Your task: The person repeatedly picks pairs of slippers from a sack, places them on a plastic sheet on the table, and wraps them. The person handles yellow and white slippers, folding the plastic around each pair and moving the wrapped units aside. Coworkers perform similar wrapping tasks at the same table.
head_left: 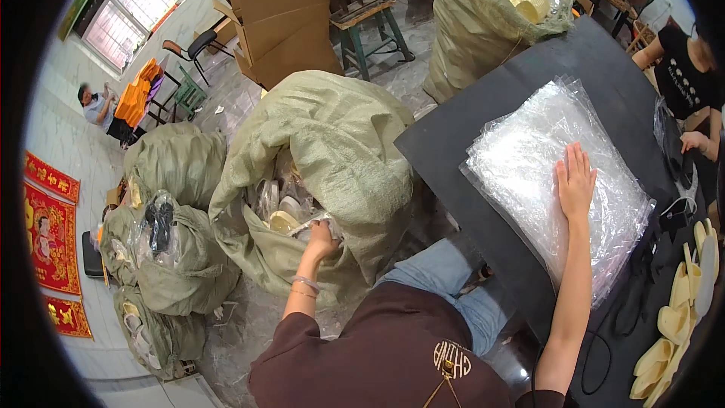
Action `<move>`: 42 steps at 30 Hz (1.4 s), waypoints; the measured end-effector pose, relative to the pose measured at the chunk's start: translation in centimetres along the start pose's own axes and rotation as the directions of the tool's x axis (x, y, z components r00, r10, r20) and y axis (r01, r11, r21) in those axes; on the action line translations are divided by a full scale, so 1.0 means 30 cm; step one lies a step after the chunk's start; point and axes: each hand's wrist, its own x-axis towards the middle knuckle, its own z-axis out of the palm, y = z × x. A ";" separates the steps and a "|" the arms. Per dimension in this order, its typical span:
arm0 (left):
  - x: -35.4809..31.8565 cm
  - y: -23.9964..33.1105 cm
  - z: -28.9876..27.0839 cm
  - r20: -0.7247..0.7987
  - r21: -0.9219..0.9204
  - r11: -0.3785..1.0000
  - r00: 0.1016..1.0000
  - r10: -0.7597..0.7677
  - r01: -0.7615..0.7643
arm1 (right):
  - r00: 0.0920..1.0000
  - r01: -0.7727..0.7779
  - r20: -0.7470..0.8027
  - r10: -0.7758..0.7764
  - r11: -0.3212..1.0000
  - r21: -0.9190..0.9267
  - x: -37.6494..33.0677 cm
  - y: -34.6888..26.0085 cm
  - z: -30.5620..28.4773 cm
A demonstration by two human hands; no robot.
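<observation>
Clear plastic bags [529, 159] lie stacked on the black worktop [604, 60], and the right hand [575, 180] rests flat on top, fingers [580, 159] straight and close together. Over at the open green woven sack [332, 143] on the floor, the left hand [321, 242] reaches inside, fingers curled on a clear-wrapped pack [306, 225]. Pale yellow insoles [672, 325] sit along the worktop's edge.

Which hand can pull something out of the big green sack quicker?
Probably the left hand. It is already down in the open mouth of the green sack, touching a clear wrapped item there. The right hand lies flat on the stack of clear plastic bags on the black table, away from the sack.
</observation>
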 end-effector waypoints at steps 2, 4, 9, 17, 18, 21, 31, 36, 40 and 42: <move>0.042 -0.069 0.066 0.096 -0.378 0.917 0.991 -0.095 0.125 | 1.000 0.019 -0.005 -0.019 1.000 0.015 0.005 -0.008 -0.007; 0.087 0.168 -0.082 0.216 -0.872 0.393 0.950 -0.225 0.291 | 0.999 -0.028 -0.032 0.027 1.000 -0.014 -0.016 0.031 0.006; 0.185 0.080 0.025 0.072 -0.729 0.653 0.971 -0.226 0.206 | 1.000 0.006 -0.031 -0.005 0.999 0.040 -0.004 -0.008 -0.010; -0.059 0.160 -0.410 -0.058 -0.659 0.728 0.952 -0.302 0.191 | 0.999 -0.053 -0.001 0.053 0.996 0.065 -0.009 -0.015 -0.029; -0.114 0.201 -0.519 -0.209 -0.528 0.847 0.956 -0.204 0.065 | 0.998 -0.056 0.004 0.055 0.997 0.060 -0.012 -0.017 -0.037; -0.183 0.159 -0.732 -0.435 -0.209 0.963 0.898 0.065 -0.171 | 0.999 -0.049 0.016 0.048 0.997 0.061 -0.016 -0.019 -0.038; -0.345 0.455 -1.521 -0.063 0.446 0.760 0.831 0.553 -0.472 | 0.998 -0.048 0.033 0.047 0.998 0.037 -0.026 -0.023 -0.051; -0.217 0.495 -1.681 -0.238 0.150 0.487 0.447 0.863 -0.861 | 0.998 -0.059 0.029 0.058 0.997 0.049 -0.028 -0.017 -0.054; 0.098 0.626 -1.454 -0.565 -0.193 0.200 0.275 0.778 -0.961 | 1.000 -0.021 -0.021 0.021 1.000 0.002 -0.033 -0.009 -0.048; 0.285 0.668 -1.296 -0.556 -0.293 0.205 0.341 0.758 -0.934 | 0.996 0.072 -0.040 -0.078 0.989 -0.126 -0.040 -0.008 -0.046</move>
